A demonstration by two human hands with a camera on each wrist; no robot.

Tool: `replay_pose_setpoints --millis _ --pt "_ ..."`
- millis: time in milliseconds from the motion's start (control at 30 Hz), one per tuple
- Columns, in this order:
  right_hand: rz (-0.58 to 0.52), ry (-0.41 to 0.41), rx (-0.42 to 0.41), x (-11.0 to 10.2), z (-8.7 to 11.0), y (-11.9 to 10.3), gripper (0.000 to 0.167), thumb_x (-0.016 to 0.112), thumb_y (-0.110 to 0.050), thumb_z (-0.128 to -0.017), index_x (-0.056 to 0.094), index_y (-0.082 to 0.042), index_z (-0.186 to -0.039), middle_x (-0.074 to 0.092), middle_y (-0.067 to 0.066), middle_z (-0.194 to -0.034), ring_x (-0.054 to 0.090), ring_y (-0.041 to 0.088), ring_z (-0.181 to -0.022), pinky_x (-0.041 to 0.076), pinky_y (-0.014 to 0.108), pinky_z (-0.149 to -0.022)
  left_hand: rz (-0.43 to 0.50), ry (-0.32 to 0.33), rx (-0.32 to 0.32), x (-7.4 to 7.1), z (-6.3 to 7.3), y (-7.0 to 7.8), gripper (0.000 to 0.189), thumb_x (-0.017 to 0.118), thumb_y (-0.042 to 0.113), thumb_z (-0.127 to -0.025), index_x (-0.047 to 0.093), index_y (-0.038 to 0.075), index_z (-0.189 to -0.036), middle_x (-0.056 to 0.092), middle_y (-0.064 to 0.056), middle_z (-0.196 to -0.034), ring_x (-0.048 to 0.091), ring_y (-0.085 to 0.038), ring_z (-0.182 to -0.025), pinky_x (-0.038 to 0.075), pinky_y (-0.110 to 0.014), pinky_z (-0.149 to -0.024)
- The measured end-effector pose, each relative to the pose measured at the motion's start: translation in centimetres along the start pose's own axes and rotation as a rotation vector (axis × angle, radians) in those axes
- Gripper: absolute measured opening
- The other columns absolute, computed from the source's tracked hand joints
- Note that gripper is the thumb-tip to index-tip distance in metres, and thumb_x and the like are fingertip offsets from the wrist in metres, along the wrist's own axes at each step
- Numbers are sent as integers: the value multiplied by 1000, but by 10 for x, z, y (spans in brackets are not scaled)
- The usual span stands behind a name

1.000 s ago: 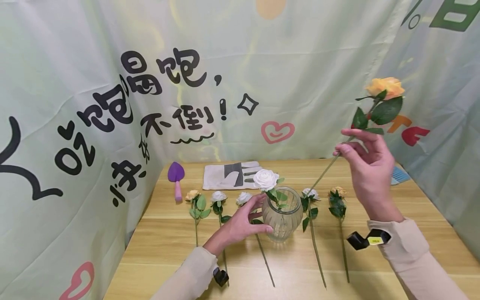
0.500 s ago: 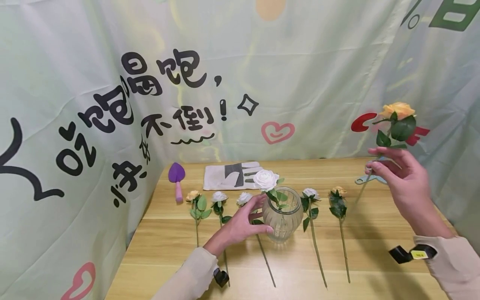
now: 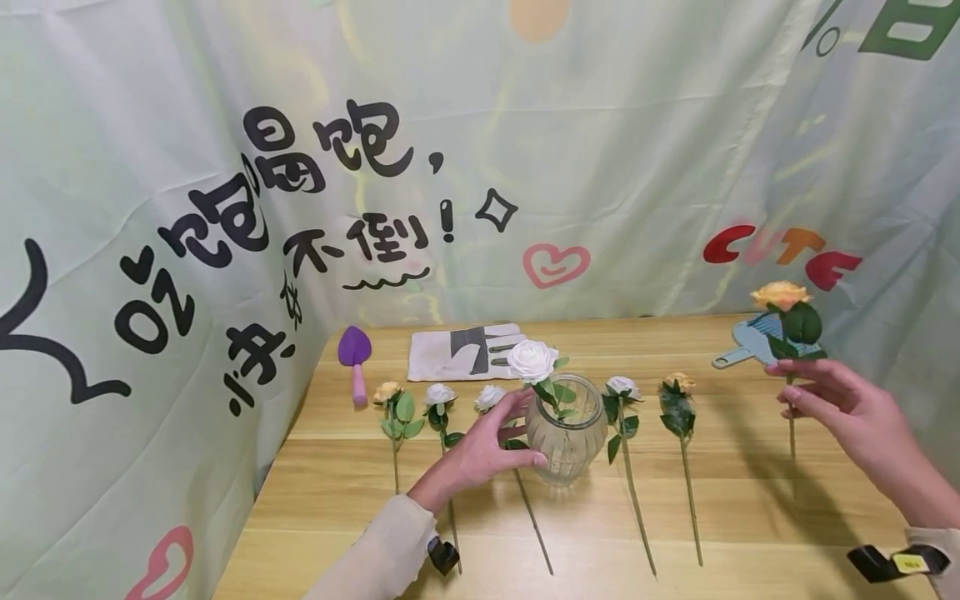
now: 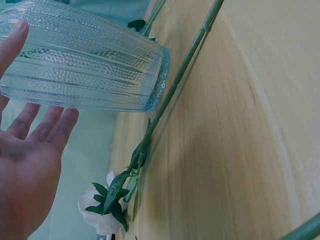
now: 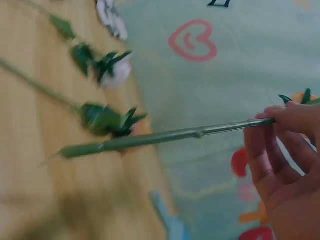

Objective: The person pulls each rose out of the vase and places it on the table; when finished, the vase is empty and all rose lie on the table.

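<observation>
My right hand (image 3: 855, 408) pinches the stem of a yellow rose (image 3: 782, 296) between thumb and fingers, near its leaves. The rose is upright above the table's right side. Its green stem (image 5: 175, 136) runs from the fingertips toward the table in the right wrist view. My left hand (image 3: 480, 450) holds the side of a ribbed clear glass vase (image 3: 566, 450), thumb in front and fingers behind. The vase (image 4: 90, 65) also shows between thumb and fingers in the left wrist view. A white rose (image 3: 532, 361) stands in the vase, its bloom above the rim.
Other roses lie in a row: a yellow rose (image 3: 388, 392) and a white rose (image 3: 439, 393) leftward, a white rose (image 3: 622, 387) and a yellow rose (image 3: 678, 383) rightward. Behind are a purple trowel (image 3: 356, 358), gloves (image 3: 431, 354) and a light-blue handled tool (image 3: 750, 340).
My right hand has moved right and down with the yellow rose, away from the vase, and the stem now hangs nearly straight. The left hand and vase have stayed in place.
</observation>
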State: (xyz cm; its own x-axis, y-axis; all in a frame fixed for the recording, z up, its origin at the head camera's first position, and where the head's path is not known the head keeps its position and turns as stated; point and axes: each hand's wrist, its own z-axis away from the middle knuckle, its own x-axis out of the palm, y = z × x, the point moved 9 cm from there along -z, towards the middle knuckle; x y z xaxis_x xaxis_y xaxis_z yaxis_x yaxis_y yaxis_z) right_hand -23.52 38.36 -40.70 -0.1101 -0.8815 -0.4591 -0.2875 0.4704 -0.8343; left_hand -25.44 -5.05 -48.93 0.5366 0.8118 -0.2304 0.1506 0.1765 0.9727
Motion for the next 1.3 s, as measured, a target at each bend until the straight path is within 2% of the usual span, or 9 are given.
replay_pose_setpoints --millis 233,333,433,633,933,1000,1100,1233,1300 --pt "44 -122 91 10 23 52 35 58 -7 -113 64 -24 -142 67 -39 -128 68 -9 -97 57 18 -69 -10 1 2 0 0 1 100 90 43 -90 32 31 -170 43 -5 -172 46 -35 -156 45 -44 -127" --pt "33 -158 117 18 30 68 36 59 -7 -112 65 -24 -143 67 -39 -127 68 -9 -100 58 21 -69 -14 0 3 0 0 1 101 90 45 -90 31 32 -171 43 -5 -171 47 -36 -156 45 -44 -127" --pt "-2 -176 142 25 34 80 36 59 -5 -112 65 -23 -142 70 -36 -126 70 -4 -96 59 22 -68 -15 0 3 -1 1 0 102 90 47 -90 31 31 -171 43 -6 -172 47 -37 -156 45 -46 -127" --pt "2 -183 204 40 43 98 30 63 -9 -111 65 -11 -140 71 -36 -121 72 6 -88 62 26 -66 -18 -1 6 0 1 1 101 90 45 -90 32 29 -171 43 -5 -172 47 -35 -156 46 -42 -127" --pt "57 -165 283 50 45 115 39 67 -12 -109 58 13 -138 66 -40 -110 71 -7 -90 66 25 -70 -10 -1 8 0 0 2 100 90 42 -90 32 26 -171 42 -5 -172 46 -33 -156 45 -42 -127" --pt "94 -170 309 51 45 116 44 67 -16 -110 56 14 -140 65 -37 -110 70 -7 -89 66 26 -70 -10 -1 8 0 0 2 100 90 42 -90 32 26 -171 43 -5 -172 46 -34 -156 45 -42 -127" --pt "165 -186 344 51 45 116 50 65 -25 -112 56 12 -144 70 -23 -114 71 -5 -86 65 27 -69 -10 2 5 -1 0 2 100 90 42 -90 32 27 -171 43 -5 -171 47 -35 -155 45 -42 -127" --pt "227 -199 370 52 45 115 52 64 -31 -112 57 8 -146 74 -7 -113 71 3 -81 57 29 -62 -14 6 3 -1 0 1 100 90 42 -90 33 27 -171 43 -6 -172 47 -34 -155 46 -42 -127" --pt "236 -192 375 52 46 114 51 65 -32 -112 58 6 -146 74 -4 -109 71 6 -78 53 30 -59 -15 5 4 -1 0 1 100 90 42 -90 33 27 -171 43 -6 -172 47 -34 -155 46 -42 -127"
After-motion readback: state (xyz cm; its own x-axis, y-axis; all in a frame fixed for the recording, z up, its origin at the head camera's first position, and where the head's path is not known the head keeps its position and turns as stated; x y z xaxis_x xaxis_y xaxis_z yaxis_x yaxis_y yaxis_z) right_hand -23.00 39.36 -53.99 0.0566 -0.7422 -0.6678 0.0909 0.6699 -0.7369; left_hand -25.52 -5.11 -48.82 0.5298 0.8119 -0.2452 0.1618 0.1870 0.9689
